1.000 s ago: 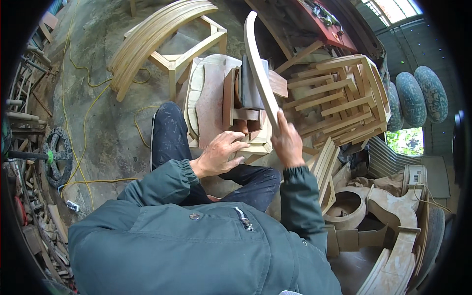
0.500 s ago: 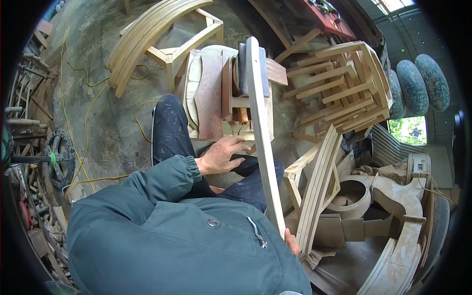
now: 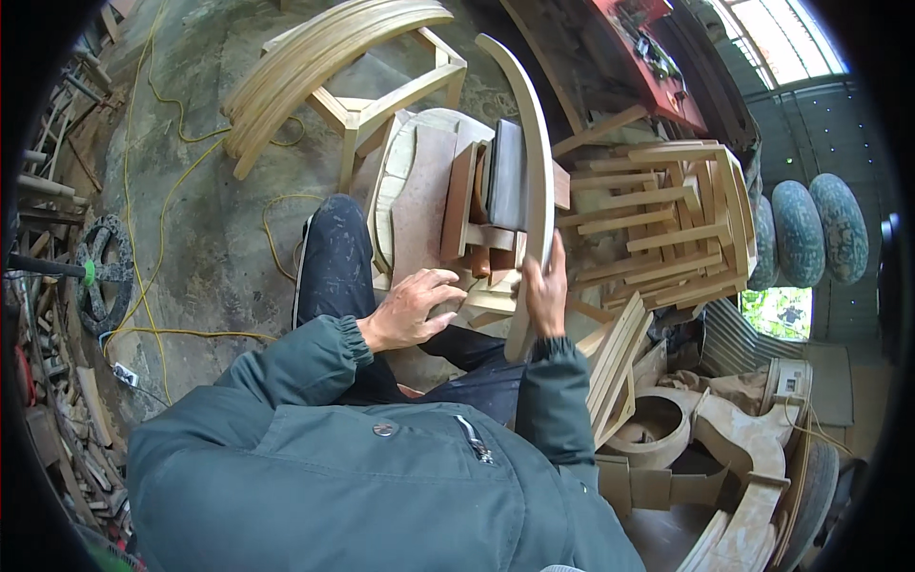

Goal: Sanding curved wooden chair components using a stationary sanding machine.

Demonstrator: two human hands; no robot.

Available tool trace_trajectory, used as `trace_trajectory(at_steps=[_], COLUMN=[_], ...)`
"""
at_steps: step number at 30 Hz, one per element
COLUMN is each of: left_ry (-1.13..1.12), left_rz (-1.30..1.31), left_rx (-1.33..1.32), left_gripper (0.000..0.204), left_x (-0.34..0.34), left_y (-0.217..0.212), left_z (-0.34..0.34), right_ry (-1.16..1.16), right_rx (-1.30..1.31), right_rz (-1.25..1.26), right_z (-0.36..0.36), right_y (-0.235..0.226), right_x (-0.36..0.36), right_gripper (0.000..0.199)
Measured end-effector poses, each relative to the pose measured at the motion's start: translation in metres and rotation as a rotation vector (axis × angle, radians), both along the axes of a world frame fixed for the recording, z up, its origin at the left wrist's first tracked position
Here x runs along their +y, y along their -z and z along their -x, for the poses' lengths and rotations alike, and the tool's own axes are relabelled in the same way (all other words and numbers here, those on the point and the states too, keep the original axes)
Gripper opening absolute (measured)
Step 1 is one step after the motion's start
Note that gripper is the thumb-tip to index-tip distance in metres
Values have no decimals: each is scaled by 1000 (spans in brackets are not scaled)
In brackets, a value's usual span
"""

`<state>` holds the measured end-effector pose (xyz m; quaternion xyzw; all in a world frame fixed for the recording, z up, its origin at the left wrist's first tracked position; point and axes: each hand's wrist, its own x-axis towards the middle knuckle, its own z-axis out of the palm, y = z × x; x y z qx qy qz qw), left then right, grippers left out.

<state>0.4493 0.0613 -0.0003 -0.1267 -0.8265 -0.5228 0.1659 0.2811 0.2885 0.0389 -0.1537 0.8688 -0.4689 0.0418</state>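
Observation:
My right hand (image 3: 546, 291) is closed around the lower part of a long, curved pale wooden strip (image 3: 539, 143). The strip stands on edge and bows to the right, its far end reaching past the workbench. My left hand (image 3: 412, 310) hovers over my knees, fingers slightly bent and apart, with nothing in it. In front of it is a low wooden bench (image 3: 426, 195). A dark grey flat-faced block (image 3: 508, 176), framed by brown boards, is set on the bench right beside the strip. A brown rounded handle-like piece (image 3: 480, 262) sticks out toward me below the block.
Several curved strips (image 3: 324, 71) lie over a wooden frame at the far left. A stack of slatted wooden frames (image 3: 686, 214) stands on the right, with more strips (image 3: 618, 367) nearer me. Yellow cord (image 3: 164, 214) runs over the floor. A red-topped table (image 3: 667, 95) is at the back right.
My right hand has come forward from beside my body, bringing the strip farther away and turning it so its curve shows. My left hand has moved slightly left and nearer me. The view has shifted.

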Motion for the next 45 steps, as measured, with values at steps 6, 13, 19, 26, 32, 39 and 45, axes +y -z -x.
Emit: trace_trajectory(at_steps=[6, 13, 19, 26, 32, 39, 45], left_ry=[-88, 46, 361, 353, 402, 405, 309], left_rz=[-11, -69, -890, -1120, -1285, -1691, -1559], left_rx=[-18, 9, -676, -941, -978, -864, -565], left_gripper=[36, 35, 60, 83, 43, 35, 59], left_x=[-13, 23, 96, 148, 180, 187, 116], left_y=[2, -12, -27, -53, -64, -91, -134], left_z=[3, 4, 30, 53, 71, 79, 137], right_ry=[-7, -21, 236, 513, 598, 633, 626], right_rx=[-497, -610, -735, -780, -578, -73, 93], right_rz=[358, 538, 622, 483, 248, -532, -709], right_z=[47, -56, -242, -384, -488, -521, -486], right_y=[-60, -62, -95, -127, -106, 14, 41], right_x=[-78, 4, 110, 203, 264, 345, 354], right_gripper=[80, 76, 82, 79, 76, 22, 18])
